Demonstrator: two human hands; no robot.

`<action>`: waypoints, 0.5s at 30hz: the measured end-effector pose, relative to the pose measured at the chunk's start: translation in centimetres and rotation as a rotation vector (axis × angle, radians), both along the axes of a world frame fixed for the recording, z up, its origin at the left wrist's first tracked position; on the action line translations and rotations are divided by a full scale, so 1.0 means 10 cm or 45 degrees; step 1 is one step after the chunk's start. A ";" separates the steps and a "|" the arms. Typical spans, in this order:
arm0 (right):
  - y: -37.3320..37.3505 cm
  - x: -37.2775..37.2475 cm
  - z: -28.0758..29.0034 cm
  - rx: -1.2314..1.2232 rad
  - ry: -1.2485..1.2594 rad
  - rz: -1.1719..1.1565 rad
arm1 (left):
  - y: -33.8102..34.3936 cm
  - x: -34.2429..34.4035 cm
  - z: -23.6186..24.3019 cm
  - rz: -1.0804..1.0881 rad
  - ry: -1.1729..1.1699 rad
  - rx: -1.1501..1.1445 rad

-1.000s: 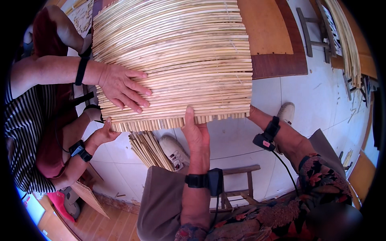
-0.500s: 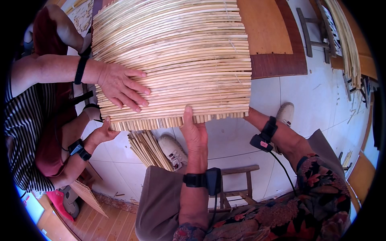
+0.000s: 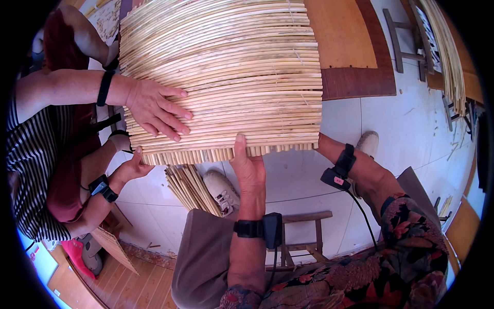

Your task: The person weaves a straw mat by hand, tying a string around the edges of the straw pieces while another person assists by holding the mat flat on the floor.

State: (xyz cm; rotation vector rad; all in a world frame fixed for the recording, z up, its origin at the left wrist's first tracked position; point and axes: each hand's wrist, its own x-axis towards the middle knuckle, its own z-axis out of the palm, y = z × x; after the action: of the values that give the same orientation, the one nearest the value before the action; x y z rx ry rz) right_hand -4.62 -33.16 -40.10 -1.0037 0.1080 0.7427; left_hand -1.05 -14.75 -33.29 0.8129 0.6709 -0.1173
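our left hand (image 3: 250,172) grips the mat (image 3: 236,87) beyond the surface (image 3: 357,84) edge, perhaps supporting it; right hand we cannot tell.

A pale stick mat (image 3: 231,98) spans the upper center of the frame, its slender rods lying crosswise, side by side.

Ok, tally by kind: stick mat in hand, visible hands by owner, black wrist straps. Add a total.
Stick mat: 1
Person's left hand: 1 (right hand hidden by the mat)
Co-worker's hands: 2
Black wrist straps: 4
Total: 8
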 end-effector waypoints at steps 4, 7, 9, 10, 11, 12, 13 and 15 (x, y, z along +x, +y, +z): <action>-0.06 -0.01 -0.01 0.016 -0.011 -0.015 | 0.02 -0.02 -0.01 0.060 0.045 -0.101; -0.17 0.00 -0.02 0.016 -0.011 -0.029 | 0.01 -0.01 -0.01 0.049 -0.003 -0.124; -0.16 0.02 -0.02 0.013 -0.010 -0.036 | -0.01 -0.01 0.01 0.038 0.002 -0.139; -0.10 0.04 -0.01 0.023 -0.012 -0.036 | 0.00 0.00 0.02 0.035 0.002 -0.124; -0.08 0.02 0.00 0.033 -0.014 -0.035 | 0.00 -0.01 0.03 0.031 0.002 -0.109; -0.09 -0.03 0.02 0.034 -0.011 -0.036 | 0.00 -0.02 0.02 0.027 0.008 -0.101; -0.08 -0.05 0.02 0.036 -0.007 -0.037 | 0.00 -0.01 0.00 0.040 0.011 -0.098; -0.01 0.06 0.00 0.038 0.003 -0.036 | -0.01 -0.01 -0.01 0.067 0.019 -0.093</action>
State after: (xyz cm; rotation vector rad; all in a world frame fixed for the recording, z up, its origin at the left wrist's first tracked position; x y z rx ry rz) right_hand -4.06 -33.26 -40.11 -0.9713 0.1126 0.7176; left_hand -1.16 -14.85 -33.38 0.7244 0.6980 -0.0999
